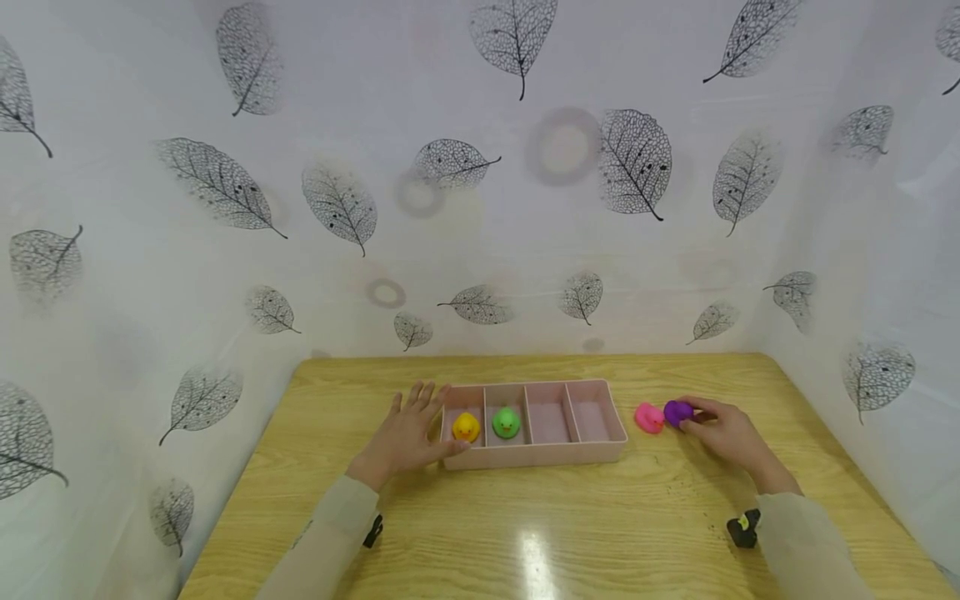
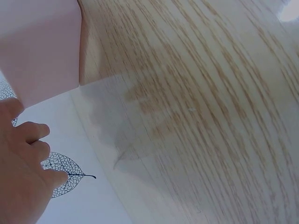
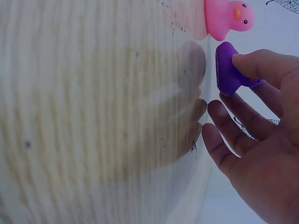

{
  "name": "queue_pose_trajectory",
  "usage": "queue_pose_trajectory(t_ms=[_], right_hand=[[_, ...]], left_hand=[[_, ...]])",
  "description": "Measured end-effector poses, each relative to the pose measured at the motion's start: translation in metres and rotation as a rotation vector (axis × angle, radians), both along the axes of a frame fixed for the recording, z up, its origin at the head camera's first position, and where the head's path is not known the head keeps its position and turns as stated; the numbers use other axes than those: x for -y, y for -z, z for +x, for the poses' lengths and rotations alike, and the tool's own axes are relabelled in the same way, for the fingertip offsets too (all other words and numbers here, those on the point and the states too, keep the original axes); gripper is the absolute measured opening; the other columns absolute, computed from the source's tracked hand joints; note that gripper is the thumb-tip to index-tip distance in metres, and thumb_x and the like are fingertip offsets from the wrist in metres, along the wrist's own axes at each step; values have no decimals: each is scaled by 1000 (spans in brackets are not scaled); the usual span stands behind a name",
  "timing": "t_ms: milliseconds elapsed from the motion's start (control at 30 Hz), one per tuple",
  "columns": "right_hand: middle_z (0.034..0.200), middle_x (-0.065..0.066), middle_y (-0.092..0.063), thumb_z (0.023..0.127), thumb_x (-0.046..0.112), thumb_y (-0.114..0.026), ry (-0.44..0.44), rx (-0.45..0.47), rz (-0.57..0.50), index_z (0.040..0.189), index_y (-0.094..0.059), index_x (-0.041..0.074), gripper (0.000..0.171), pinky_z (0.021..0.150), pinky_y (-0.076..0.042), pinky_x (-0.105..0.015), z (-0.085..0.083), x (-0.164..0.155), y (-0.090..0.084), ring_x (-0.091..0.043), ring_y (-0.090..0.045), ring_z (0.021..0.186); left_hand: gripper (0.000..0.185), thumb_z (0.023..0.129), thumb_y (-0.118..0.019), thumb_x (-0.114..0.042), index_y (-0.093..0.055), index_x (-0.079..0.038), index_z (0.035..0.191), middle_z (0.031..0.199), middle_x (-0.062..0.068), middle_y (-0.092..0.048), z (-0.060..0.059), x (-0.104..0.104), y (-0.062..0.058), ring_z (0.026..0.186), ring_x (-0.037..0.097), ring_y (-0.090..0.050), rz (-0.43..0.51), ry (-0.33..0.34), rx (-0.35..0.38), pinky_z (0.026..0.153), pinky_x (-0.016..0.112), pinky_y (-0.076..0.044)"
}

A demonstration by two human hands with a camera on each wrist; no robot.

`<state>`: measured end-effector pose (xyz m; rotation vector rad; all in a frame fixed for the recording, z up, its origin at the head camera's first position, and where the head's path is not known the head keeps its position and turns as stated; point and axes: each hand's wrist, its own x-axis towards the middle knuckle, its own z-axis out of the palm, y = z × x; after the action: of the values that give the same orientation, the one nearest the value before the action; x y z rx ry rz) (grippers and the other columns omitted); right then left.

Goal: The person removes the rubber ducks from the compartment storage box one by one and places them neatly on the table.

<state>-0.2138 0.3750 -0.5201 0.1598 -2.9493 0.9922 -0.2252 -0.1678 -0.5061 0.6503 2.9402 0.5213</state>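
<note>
A pale pink divided tray [image 1: 536,456] stands on the table. Its leftmost compartment holds a yellow rubber duck [image 1: 466,428], and a green rubber duck [image 1: 506,423] sits in the one beside it. At the tray's left end, my left hand [image 1: 405,435] rests with spread fingers, the thumb along the front rim. My right hand [image 1: 727,431] pinches a purple rubber duck [image 3: 227,70] between thumb and fingers, its base turned sideways in the right wrist view. Just left of it is a pink rubber duck [image 1: 648,418], to the right of the tray.
The wood-grain table [image 1: 465,533] is bordered at the back and sides by a white leaf-patterned sheet [image 1: 480,233]. Small dark specks dot the tabletop near the right hand. A black strap piece [image 1: 743,528] shows at the right wrist.
</note>
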Motion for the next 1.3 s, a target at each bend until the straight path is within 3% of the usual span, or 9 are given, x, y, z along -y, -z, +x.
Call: queue_pose_trajectory(t_ms=[233,667,1000,1300], right_hand=[[124,-35,-70,97,14,-75,-13,-8,3,136,-66,-4,44,92,-55,-61,0,0,3,-49,-68,110],[120,-31,-73,95,14,-76,-7,-21,2,134,-66,-5,45,87,-57,-46,-1,2,7,-42,-71,105],[119,-32,-73,96,14,-74,-7,-31,24,133,-66,-5,42,90,-58,-56,-3,3,8,-45,-72,104],[116,-32,-73,94,11,-76,-10,-28,42,133,-66,-6,44,87,-58,-54,-2,7,3,-41,-72,100]], left_hand=[[104,94,-55,-76,-22,-13,170,174,23,-19,0,-1,0,164,44,-12,-5,2,-6,130,69,-8],[103,94,-56,-74,-23,-12,169,174,24,-20,0,0,-2,163,45,-13,5,7,-2,130,70,-9],[103,95,-56,-74,-22,-13,169,173,25,-20,1,-1,-4,163,45,-13,-5,12,3,130,70,-8],[102,95,-56,-74,-22,-13,170,173,25,-21,1,-1,-4,163,45,-12,-7,9,6,129,71,-9]])
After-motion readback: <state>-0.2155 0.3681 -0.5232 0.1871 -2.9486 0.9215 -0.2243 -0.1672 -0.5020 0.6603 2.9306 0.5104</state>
